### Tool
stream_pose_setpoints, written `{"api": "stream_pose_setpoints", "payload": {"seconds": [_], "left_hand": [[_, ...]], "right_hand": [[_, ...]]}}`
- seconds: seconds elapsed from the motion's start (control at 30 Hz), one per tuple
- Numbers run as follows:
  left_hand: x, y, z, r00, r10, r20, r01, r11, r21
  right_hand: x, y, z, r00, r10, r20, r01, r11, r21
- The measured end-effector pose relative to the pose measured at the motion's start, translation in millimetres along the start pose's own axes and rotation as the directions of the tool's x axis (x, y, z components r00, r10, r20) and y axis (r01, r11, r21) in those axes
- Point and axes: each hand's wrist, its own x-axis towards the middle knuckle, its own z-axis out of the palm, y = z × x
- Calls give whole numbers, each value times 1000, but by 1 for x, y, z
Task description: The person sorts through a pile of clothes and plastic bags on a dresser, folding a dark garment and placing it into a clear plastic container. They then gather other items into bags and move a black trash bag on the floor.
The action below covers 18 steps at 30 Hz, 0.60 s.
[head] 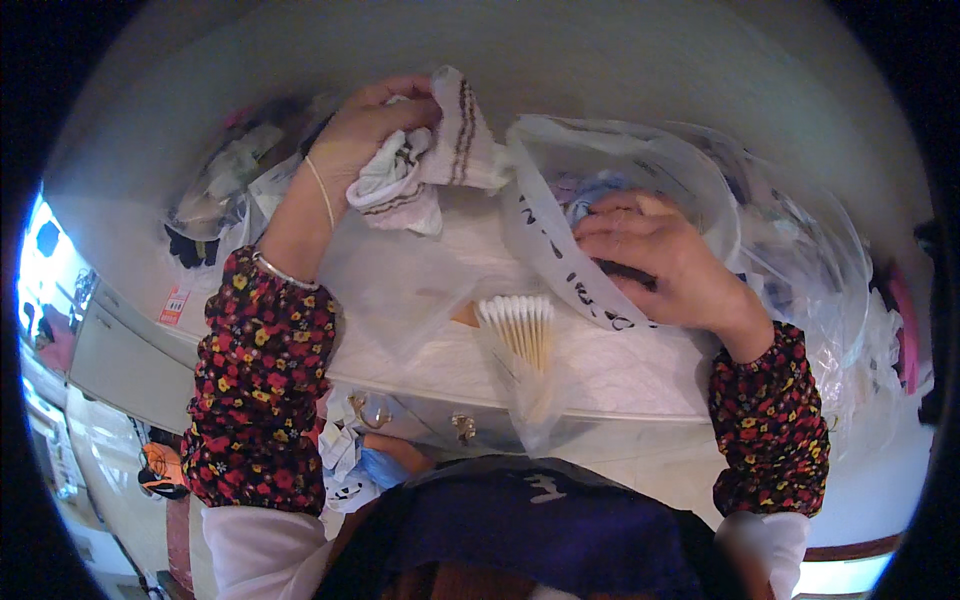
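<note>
My left hand [382, 124] holds a crumpled white cloth [461, 139] with dark brown stripes, raised above a white-covered surface [450, 247]. To its right stands a translucent plastic container [544, 206] with black handwriting on its side. My right hand [660, 255] reaches over the near side of this container, fingers curled inside. Beside those fingers shows some light blue material [600, 186]. A dark item [626, 274] is partly visible beneath the palm; whether the hand grips anything cannot be seen. Between my arms, a clear bag of cotton swabs [517, 330] lies across the front edge.
Filled clear plastic bags [817, 247] crowd the right side. More bagged items [225, 187] stand at the left against the wall, near a red-and-white label [174, 305]. Below the edge are drawer knobs [463, 427] and a blue plastic bag [386, 465].
</note>
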Motion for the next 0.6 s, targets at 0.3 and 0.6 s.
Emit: {"api": "stream_pose_setpoints", "payload": {"seconds": [0.3, 0.6], "left_hand": [[-4, -1, 94, 850, 180, 494, -513, 492, 703], [-24, -23, 73, 787, -19, 616, -589, 272, 761]], "right_hand": [[-27, 42, -1, 995, -1, 104, 2, 1000, -14], [-25, 59, 16, 938, 338, -82, -347, 890, -296]]}}
